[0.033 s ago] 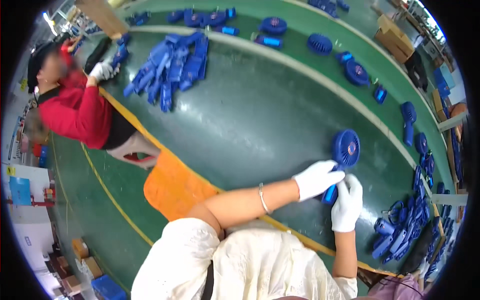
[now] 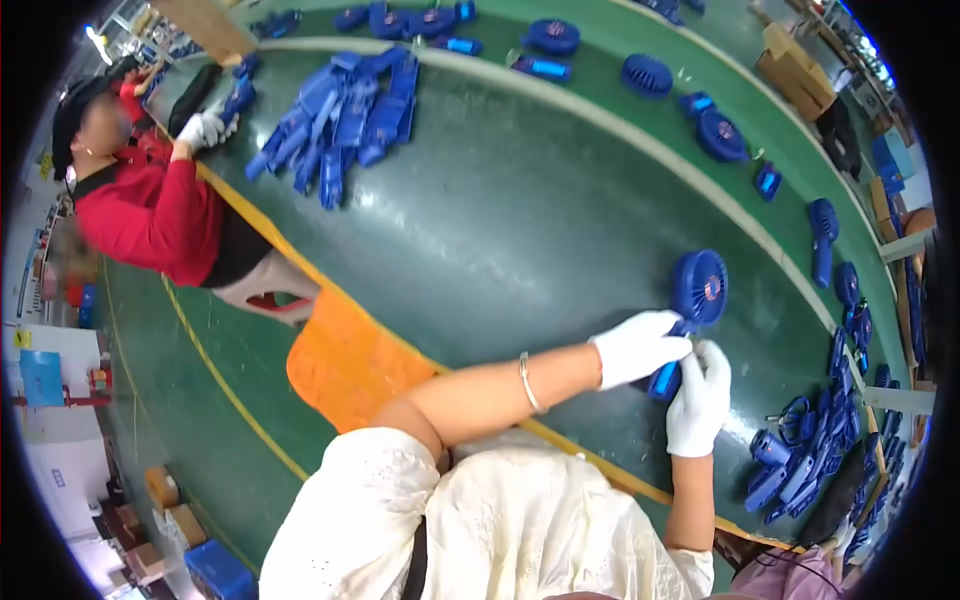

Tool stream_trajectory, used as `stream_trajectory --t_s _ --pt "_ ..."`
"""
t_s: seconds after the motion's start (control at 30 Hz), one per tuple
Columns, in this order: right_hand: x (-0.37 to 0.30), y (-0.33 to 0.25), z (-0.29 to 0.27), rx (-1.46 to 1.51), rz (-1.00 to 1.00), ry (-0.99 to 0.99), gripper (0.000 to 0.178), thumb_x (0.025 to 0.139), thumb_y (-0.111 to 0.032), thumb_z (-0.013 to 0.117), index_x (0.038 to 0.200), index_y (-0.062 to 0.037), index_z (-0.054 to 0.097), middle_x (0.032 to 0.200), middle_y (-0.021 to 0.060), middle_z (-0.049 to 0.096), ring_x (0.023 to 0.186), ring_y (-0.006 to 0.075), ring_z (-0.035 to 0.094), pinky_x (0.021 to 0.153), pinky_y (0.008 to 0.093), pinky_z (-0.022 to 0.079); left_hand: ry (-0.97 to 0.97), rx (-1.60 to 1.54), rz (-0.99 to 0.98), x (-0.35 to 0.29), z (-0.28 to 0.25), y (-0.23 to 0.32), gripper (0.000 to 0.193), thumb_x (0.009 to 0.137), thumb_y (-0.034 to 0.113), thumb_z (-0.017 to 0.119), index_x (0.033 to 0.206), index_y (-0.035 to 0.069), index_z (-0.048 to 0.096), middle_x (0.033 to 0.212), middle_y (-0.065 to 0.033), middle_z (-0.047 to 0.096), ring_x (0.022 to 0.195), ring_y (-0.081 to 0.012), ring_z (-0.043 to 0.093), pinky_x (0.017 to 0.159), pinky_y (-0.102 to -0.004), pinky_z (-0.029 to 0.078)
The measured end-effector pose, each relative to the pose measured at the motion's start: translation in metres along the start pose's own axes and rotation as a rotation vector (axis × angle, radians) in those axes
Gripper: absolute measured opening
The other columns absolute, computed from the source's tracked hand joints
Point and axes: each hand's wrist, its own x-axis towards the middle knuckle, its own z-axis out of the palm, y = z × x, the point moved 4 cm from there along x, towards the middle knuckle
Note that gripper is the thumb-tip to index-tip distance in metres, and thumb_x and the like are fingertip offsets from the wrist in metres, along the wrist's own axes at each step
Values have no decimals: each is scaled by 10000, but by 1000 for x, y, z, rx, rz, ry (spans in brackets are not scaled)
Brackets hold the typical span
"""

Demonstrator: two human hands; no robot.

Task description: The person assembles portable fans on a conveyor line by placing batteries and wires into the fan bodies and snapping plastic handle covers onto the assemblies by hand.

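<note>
Forearm (image 2: pixel 485 402) laid sideways above the tabletop's near edge, I reach rightward with my gloved left hand (image 2: pixel 640 350), back upward, its fingers closed on one blue fan (image 2: pixel 700 288) at the neck. My gloved right hand (image 2: pixel 700 405) comes up from the near edge, wrist straight, fingers pointing away from me; thumb and forefinger stand narrow beside the handle, but I cannot tell whether they grip it. The fan's round head lies just beyond my fingertips, toward the far edge of the tabletop (image 2: pixel 540 200).

I count two heaps of blue parts: one heap (image 2: pixel 345 115) by the far left corner, another heap (image 2: pixel 805 450) by the near right corner. Past the far edge, a green strip (image 2: pixel 665 120) carries at least five more fans. One co-worker (image 2: pixel 150 215) works at the left end.
</note>
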Motion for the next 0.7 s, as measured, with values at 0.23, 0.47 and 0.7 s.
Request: stream_trajectory --t_s 0.23,0.47,0.7 --pt "-6 7 2 -44 111 -31 240 880 26 616 1113 36 671 1171 217 625 1046 363 622 927 396 503 -62 -11 -85 8 6 3 234 977 156 545 1140 1 606 959 -71 630 860 -110 550 785 -294 490" --pt "1 8 -5 89 61 -52 213 802 -22 618 1006 -21 677 1078 150 647 972 340 622 829 400 511 76 -345 -218 0 8 -16 260 994 92 542 1239 20 592 1059 -17 626 903 -68 568 786 -237 489" --pt "-9 17 -14 104 50 27 247 797 -39 601 1036 -35 661 1106 123 622 922 312 616 802 396 496 64 -441 -251 5 22 -9 276 983 58 564 1249 -14 574 1091 -55 620 966 -122 603 847 -268 505"
